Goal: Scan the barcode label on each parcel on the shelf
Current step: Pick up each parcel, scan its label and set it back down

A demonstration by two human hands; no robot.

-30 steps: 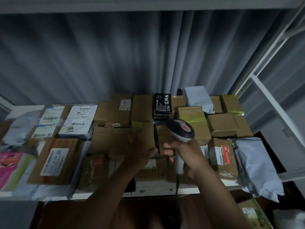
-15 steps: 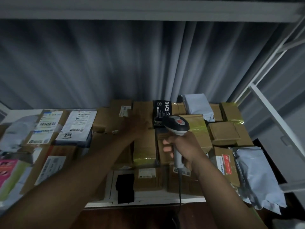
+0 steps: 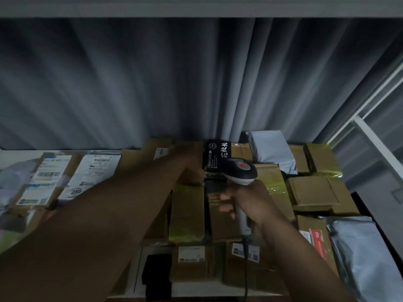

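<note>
1. We see a dim shelf [image 3: 196,290] packed edge to edge with parcels, a grey curtain [image 3: 152,83] hanging behind it and a white frame [image 3: 370,136] at the right.
2. Our right hand [image 3: 246,205] grips the scanner [image 3: 242,173] by its handle – fingers wrapped round it, fingertips [image 3: 226,196] showing on the left side. The scanner's dark head with its red mark sits above the fist, and its cable [image 3: 246,269] drops toward the shelf's front edge.
3. Our left hand [image 3: 189,164] reaches far across to the back row and lies on a brown box [image 3: 187,149] just left of the black box [image 3: 214,153] with white characters. It is blurred and dark – we cannot tell whether its fingers grasp the box or only rest on it.
4. The scanner head hangs just beside the black box, over its lower right corner.
5. On the left lie two parcels with white labels facing up: a labelled box [image 3: 46,177] and a white mailer [image 3: 96,171] marked 2005.
6. On the right, a grey bag [image 3: 272,149] lies at the back, a flat carton [image 3: 314,192] in front of it, and a silver bag [image 3: 366,253] at the front corner.
7. In the front row a small box [image 3: 190,262] and its neighbour [image 3: 245,264] show white labels; a black item [image 3: 157,273] lies to their left.
</note>
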